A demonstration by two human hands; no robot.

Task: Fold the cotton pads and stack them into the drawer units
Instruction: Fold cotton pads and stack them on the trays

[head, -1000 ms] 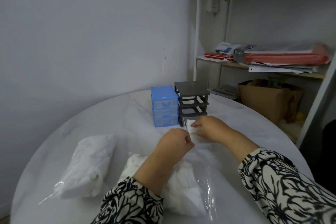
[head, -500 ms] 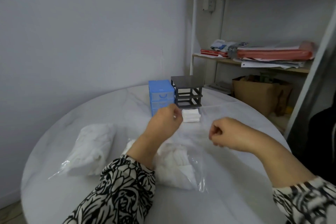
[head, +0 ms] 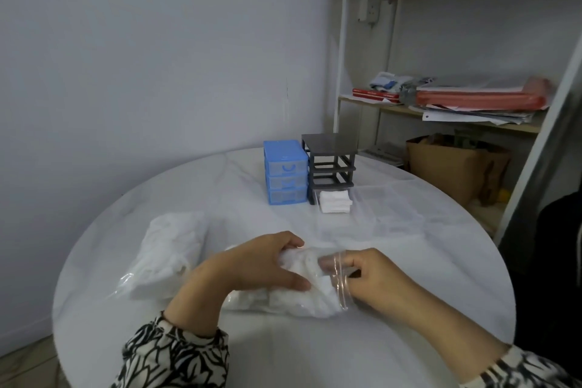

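**Both hands back at the open bag of cotton pads**

Since half a second ago both hands have dropped from mid-air to the plastic bag nearest the person.

- Left hand: fingers and thumb curled round the bag's left side, gripping it.
- Right hand: fingers pushed into the bag's mouth, seen through the clear film; whether they pinch a pad cannot be told.
- Bag contents: loose white cotton pads, crumpled, filling the bag.
- Second bag: left of the held bag, lying flat, also packed with white pads, untouched.
- Folded pads: beyond the held bag, a neat white stack in a clear drawer drawn out at the foot of the grey unit.
- Grey drawer unit: open frame, upper tiers without drawers.
- Blue drawer unit: touching the grey unit's left side, three drawers closed.
- Clear trays: right of the folded pads, flat on the table.
- Table: round, white.
- Shelving: behind the table, holding papers and red folders; brown bag below. Plain pale wall to its left.
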